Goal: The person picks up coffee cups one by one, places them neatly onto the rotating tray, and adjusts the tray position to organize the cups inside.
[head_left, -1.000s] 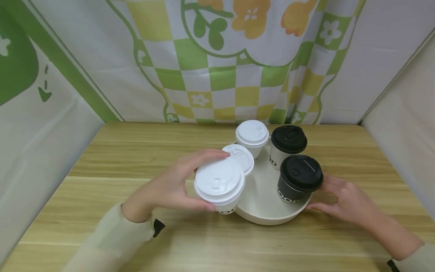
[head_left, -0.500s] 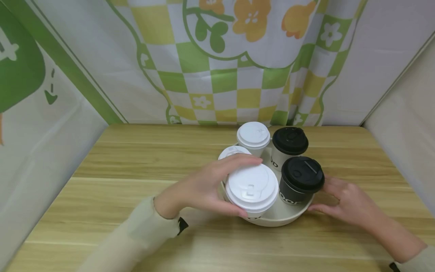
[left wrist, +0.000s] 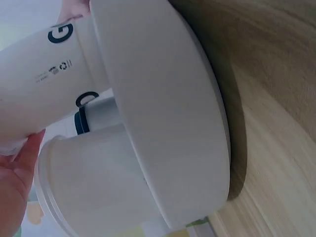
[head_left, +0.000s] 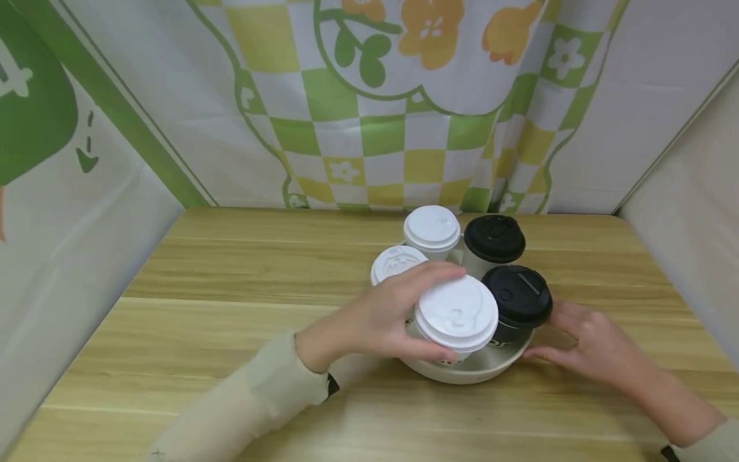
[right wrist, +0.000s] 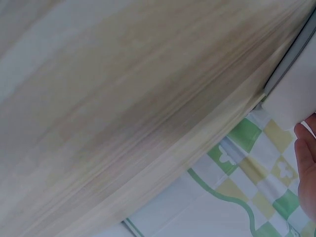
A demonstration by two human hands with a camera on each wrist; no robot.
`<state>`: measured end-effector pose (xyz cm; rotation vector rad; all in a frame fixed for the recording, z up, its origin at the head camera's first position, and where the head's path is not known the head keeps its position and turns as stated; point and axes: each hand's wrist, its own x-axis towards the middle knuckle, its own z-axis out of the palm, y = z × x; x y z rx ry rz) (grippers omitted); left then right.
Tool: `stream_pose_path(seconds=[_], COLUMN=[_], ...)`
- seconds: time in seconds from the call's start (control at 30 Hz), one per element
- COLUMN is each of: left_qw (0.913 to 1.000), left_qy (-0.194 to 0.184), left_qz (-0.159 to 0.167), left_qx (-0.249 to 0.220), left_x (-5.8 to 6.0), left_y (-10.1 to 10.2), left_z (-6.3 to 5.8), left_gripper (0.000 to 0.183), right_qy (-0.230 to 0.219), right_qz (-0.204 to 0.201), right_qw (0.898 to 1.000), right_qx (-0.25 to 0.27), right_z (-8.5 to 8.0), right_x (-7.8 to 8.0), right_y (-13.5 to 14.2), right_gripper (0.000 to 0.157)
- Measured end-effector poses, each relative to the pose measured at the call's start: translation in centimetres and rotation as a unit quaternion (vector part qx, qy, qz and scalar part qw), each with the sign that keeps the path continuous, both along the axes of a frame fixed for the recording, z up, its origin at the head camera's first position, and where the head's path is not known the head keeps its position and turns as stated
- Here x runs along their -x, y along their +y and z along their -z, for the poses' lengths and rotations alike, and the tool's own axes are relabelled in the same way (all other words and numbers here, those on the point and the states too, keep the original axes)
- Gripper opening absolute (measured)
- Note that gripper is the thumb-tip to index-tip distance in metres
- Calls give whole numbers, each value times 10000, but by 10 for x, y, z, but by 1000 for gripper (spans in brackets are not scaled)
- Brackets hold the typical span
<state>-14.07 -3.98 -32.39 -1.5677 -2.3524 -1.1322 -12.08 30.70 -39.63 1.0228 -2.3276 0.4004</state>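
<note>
My left hand (head_left: pixel 392 314) grips a white paper coffee cup (head_left: pixel 456 311) by its sides, thumb in front and fingers behind. The cup is over the front of a round cream tray (head_left: pixel 462 375); in the left wrist view the cup (left wrist: pixel 54 79) leans at the tray's wall (left wrist: pixel 168 113), its base hidden behind the rim. At the tray's right side, my right hand (head_left: pixel 589 340) touches the outer wall with extended fingers (right wrist: pixel 305 153). Beside it stands a dark cup with a black lid (head_left: pixel 518 295). Another white-lidded cup (head_left: pixel 398 262) stands behind my left hand.
Toward the back of the tray stand a white-lidded cup (head_left: pixel 432 228) and a pale cup with a black lid (head_left: pixel 494 237). The tray rests on a wood-grain table (head_left: pixel 231 282). A checked green and yellow curtain (head_left: pixel 381 135) hangs along the far edge.
My left hand has carried the white cup rightward, from the tray's left side to over its front, close to the dark cup. The right hand stays at the tray.
</note>
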Motion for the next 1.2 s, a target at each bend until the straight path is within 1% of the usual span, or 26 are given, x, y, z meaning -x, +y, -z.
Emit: stream_pose_path(seconds=[0.1,0.23,0.33,0.47,0.73,0.97,1.2], left_qw=[9998,9987,9978,9972,9957,9941,9938], left_qy=[-57,-237,-342,-424,-443,-327,-391], left_qz=[-172,-409,-476,-495,-648,-806,-916], left_qx=[10,187,314,364,501,646,503], left_x=[-2,-7,-10,-13,-17,-21,-24], left_y=[4,9,12,15,21,25,25], left_z=[1,1,3,7,17,22,23], left_gripper=[95,96,96,95,93,93,94], right_qy=[42,67,85,44,23,15,-3], right_qz=[-32,-61,-80,-51,54,103,134], right_qw=[10000,9998,9998,9999,10000,9999,9999], right_qx=[84,150,176,131,-9,-44,-71], right_z=[2,3,3,1,0,0,0], right_x=[1,1,1,0,-1,-2,-1], right_y=[0,0,-1,-1,0,-1,0], right_gripper=[68,69,68,68,69,69,70])
